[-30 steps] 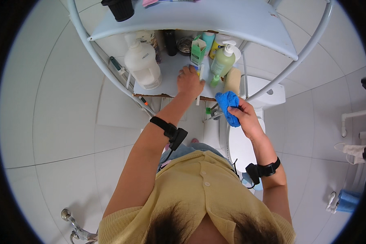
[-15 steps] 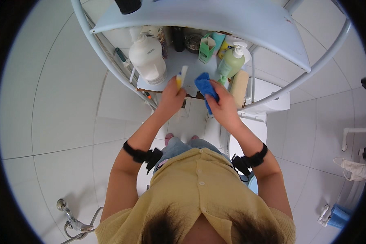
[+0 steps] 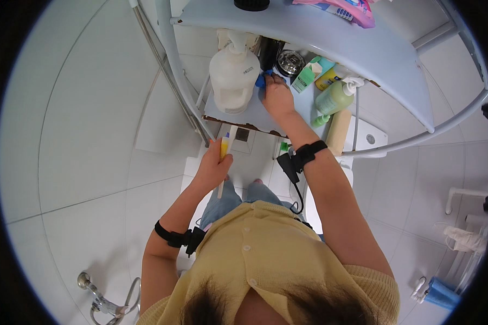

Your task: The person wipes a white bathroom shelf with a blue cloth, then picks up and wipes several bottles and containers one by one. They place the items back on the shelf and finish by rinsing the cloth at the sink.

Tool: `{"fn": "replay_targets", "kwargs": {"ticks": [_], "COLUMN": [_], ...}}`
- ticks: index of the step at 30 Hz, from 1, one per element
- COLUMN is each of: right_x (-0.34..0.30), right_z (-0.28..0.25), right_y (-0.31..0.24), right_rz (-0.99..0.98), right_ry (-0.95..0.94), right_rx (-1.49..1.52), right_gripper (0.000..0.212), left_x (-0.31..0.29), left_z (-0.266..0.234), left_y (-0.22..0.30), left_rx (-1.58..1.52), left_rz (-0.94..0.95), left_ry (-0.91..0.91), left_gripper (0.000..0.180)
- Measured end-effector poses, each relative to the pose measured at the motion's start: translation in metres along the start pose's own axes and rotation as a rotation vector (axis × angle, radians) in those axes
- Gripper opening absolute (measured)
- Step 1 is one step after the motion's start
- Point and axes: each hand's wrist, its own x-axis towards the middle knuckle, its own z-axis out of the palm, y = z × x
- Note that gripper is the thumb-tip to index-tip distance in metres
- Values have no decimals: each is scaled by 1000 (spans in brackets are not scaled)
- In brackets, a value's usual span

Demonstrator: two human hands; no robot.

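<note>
Left hand [image 3: 212, 169] grips white stick [image 3: 231, 138] off shelf [image 3: 262, 116]; right hand [image 3: 279, 101], gripping cloth [image 3: 261, 80], best wipes flat, clear of bottle [image 3: 234, 76].

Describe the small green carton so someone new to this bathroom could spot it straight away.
Start at the pale blue rack and look at its lower shelf. Slightly beyond and right of the right hand, the small green carton sits between a round dark-and-silver container and a pale green pump bottle. Its flat, boxy sides set it apart from those rounded neighbours.

Illegible print [image 3: 248, 70] on wht pump btl [image 3: 233, 84].
</note>
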Motion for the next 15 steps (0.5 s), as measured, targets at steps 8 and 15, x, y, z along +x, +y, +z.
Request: {"fn": "replay_targets", "kwargs": {"ticks": [8,15], "right_x": [-73,-48], "right_z": [-67,-32], "right_y": [-3,-22], "right_rz": [-10,-113], "right_ry": [-206,-125], "right_rx": [21,102], "right_gripper": [38,37], "left_x": [19,34], "left_z": [-12,1], "left_y": [-24,-3], "left_rx": [44,57], "left_rz": [193,227], "left_ry": [-23,-151], "left_gripper": [37,34]}}
